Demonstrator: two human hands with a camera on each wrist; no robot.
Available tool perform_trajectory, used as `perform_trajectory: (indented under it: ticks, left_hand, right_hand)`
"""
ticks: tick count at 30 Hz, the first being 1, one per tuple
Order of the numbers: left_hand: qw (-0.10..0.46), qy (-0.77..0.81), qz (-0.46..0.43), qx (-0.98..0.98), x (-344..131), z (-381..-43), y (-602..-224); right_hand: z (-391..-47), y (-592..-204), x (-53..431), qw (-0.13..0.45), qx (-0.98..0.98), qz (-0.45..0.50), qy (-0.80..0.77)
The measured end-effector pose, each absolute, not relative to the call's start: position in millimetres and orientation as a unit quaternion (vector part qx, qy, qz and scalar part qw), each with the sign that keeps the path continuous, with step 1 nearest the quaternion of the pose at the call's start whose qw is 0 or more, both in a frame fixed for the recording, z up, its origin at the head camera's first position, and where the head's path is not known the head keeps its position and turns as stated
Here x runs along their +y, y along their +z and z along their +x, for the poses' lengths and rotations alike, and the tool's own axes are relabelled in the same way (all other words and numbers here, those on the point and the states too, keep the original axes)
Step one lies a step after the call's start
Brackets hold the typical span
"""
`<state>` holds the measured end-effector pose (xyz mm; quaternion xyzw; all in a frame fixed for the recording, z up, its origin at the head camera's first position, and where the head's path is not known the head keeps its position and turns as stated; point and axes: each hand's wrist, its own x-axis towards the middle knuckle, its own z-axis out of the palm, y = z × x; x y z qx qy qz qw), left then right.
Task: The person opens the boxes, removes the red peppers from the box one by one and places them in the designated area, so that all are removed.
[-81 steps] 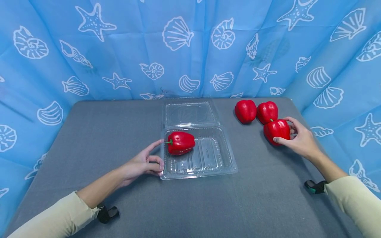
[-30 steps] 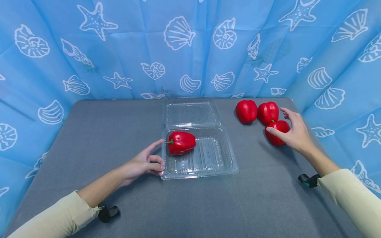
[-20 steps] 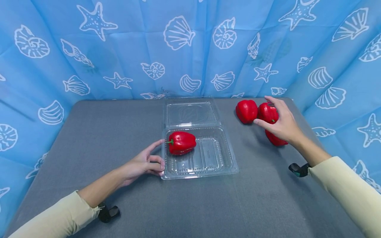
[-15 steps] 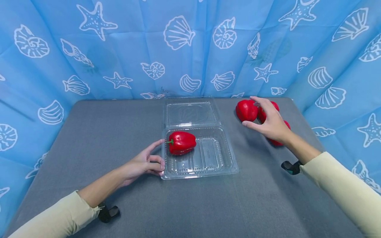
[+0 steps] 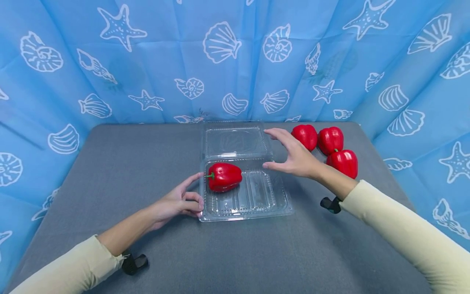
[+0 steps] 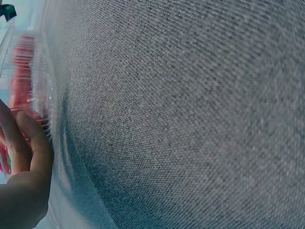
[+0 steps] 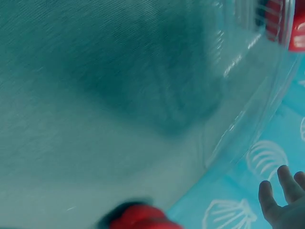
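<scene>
A clear plastic clamshell container [image 5: 247,217] lies with its lid laid back on the grey table. In the left part of its base sits a red bell pepper [image 5: 225,177], its green stem pointing left. My left hand [image 5: 171,204] pinches the container's left rim near the front corner; the left wrist view shows these fingers [image 6: 40,148] close against the clear wall. Over the container's right edge hovers my right hand [image 5: 295,158], thumb and fingers spread with nothing between them. In the right wrist view the spread fingers [image 7: 288,183] appear at the lower right.
Three more red bell peppers stand at the back right: one [image 5: 307,134] partly behind my right hand, a second [image 5: 331,139] beside it, and a nearer one [image 5: 344,162] behind my right forearm. A blue shell-patterned curtain [image 5: 235,61] borders the table's back and sides.
My right hand has let go of the nearest pepper on the right and moved left, past the other peppers, to the container's right edge. The left hand has stayed on the rim.
</scene>
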<state>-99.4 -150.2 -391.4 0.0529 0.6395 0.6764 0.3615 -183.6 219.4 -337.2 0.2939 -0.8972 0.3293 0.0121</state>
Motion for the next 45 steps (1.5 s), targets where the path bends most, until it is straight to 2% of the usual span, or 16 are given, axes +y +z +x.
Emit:
perform_trajectory:
  ticks: [10,26,45]
  left_hand:
    - [0.362,0.678,0.057,0.637,-150.4,-99.0,-390.9]
    - [0.366,0.677,0.054,0.636,-151.2,-99.3,-390.4]
    - [0.38,0.676,0.043,0.63,-152.3,-100.2,-388.1]
  right_hand:
    - [-179.9,-336.7,185.4,-0.06,-0.877,0.326,0.347]
    - [-173.4,-338.3,154.1,-0.163,-0.838,0.324,0.407]
    - [-173.4,-343.6,132.7,-0.223,-0.839,0.32,0.38]
